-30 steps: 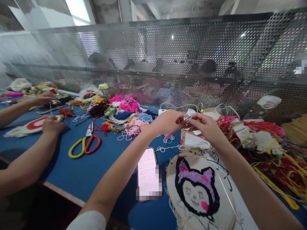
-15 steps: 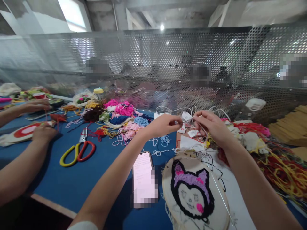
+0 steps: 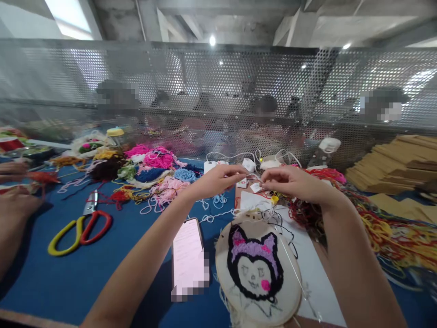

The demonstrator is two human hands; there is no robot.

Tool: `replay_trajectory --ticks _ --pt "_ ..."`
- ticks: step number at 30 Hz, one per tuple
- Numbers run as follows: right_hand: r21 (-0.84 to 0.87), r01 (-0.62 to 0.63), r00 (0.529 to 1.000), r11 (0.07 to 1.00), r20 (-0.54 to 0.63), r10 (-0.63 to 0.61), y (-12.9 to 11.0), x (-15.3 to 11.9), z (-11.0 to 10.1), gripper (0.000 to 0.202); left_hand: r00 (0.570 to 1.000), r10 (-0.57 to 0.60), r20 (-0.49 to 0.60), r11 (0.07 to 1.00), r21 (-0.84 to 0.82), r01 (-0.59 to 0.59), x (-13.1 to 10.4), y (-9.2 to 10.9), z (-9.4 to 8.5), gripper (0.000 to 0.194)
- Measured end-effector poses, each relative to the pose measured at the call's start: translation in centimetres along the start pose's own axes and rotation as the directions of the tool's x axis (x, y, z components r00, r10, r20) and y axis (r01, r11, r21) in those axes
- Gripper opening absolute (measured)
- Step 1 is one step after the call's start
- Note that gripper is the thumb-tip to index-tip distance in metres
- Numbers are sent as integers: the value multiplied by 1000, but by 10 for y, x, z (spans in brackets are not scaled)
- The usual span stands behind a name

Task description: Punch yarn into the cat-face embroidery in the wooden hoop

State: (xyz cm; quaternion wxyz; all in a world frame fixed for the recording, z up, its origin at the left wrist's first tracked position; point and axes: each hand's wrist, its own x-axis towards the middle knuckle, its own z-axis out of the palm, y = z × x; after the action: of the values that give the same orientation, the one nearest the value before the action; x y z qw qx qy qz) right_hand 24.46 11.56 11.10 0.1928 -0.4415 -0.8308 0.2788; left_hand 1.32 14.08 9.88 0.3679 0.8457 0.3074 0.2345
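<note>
Both my left hand (image 3: 235,176) and right hand (image 3: 282,180) curl narrow, hold unclear; too loose a pinch could drop the white thread (image 3: 253,176) between.

Craft workshop: yarn heaps (image 3: 160,157), hooped embroidery (image 3: 253,269), scissors (image 3: 90,208) on blue worktable (image 3: 82,282); perforated metal partition (image 3: 211,77).

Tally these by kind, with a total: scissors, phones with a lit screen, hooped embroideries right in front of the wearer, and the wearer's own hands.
Scissors: 1 pair
Phone with a lit screen: 1
Hooped embroidery in front of the wearer: 1
Wearer's own hands: 2, left hand and right hand
Total: 5
</note>
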Motion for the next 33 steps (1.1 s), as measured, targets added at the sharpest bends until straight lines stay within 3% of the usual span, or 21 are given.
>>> replay_trajectory --ticks 7,14,25,33 --pt "15 5 993 1000 -117 -4 -8 -18 -6 20 998 -39 -58 971 -238 24 9 -4 9 14" --pt "8 -16 993 1000 -116 17 -6 -38 -9 24 999 -14 40 932 -361 28 11 -6 18 27" --pt "-221 -28 996 975 -88 9 9 -56 -13 29 987 -99 127 778 -609 157 10 4 41 18" --pt "-243 -208 971 948 -171 169 16 -94 -42 36 953 -300 -30 656 -732 184 14 5 32 18"
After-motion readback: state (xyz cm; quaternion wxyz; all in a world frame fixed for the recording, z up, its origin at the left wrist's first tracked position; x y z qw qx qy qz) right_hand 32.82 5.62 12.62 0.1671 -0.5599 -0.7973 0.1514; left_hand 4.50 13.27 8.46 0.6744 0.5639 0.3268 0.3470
